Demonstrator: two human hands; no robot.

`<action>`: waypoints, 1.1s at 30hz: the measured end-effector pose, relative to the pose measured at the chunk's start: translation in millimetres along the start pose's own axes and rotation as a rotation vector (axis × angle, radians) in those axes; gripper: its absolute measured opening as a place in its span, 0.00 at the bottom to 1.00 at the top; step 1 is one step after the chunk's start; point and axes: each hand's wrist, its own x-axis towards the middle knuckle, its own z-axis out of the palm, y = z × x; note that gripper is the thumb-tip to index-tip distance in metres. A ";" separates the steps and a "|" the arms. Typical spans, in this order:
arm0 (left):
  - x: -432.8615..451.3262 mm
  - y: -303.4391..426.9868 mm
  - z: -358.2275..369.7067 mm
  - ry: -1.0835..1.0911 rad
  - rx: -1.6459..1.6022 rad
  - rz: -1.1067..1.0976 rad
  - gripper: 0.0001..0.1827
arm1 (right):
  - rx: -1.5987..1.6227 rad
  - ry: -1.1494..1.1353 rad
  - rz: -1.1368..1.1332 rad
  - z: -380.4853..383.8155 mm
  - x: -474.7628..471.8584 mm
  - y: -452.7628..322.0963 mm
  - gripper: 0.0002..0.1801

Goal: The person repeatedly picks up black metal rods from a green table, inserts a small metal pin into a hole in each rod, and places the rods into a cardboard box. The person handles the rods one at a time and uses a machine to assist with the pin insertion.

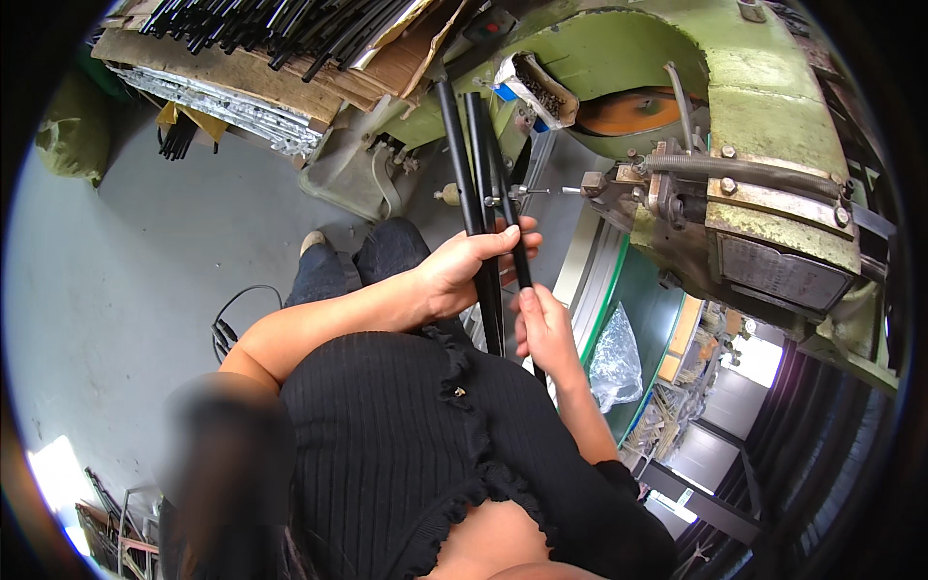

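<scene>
Several long black tubes stand bunched in front of my body, their far ends beside a green press-like machine. My left hand wraps around them, its thumb lying across the front. Lower down, my right hand pinches the rightmost black tube between thumb and fingers. Small silver fittings sit against the tubes above my left hand. Right of these fittings, a thin metal pin points towards the machine's narrow metal tip, with a small gap between them.
An open carton of small metal parts is fixed to the machine. At upper left, black rods lie on cardboard over a stack of silvery strips. A green-edged conveyor-like surface carries a clear plastic bag. A black cable lies on the floor.
</scene>
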 end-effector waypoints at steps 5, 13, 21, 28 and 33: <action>5.7 0.7 -10.4 0.165 -0.049 0.028 0.10 | -0.305 0.381 -0.409 -47.4 123.3 0.8 0.18; -3.8 1.2 -18.2 0.208 -0.114 0.118 0.10 | -0.911 0.451 -0.379 -76.2 311.1 -84.9 0.16; 12.0 -3.9 -19.3 0.249 -0.077 0.149 0.10 | -0.655 0.661 -0.750 -83.1 289.7 -63.8 0.13; 17.9 -6.6 -16.6 0.332 -0.070 0.190 0.10 | 0.561 0.078 -0.628 -42.3 129.0 -16.2 0.08; 24.7 -10.4 -19.7 0.288 -0.070 0.153 0.09 | 0.473 0.119 -0.700 -29.0 106.3 -26.4 0.08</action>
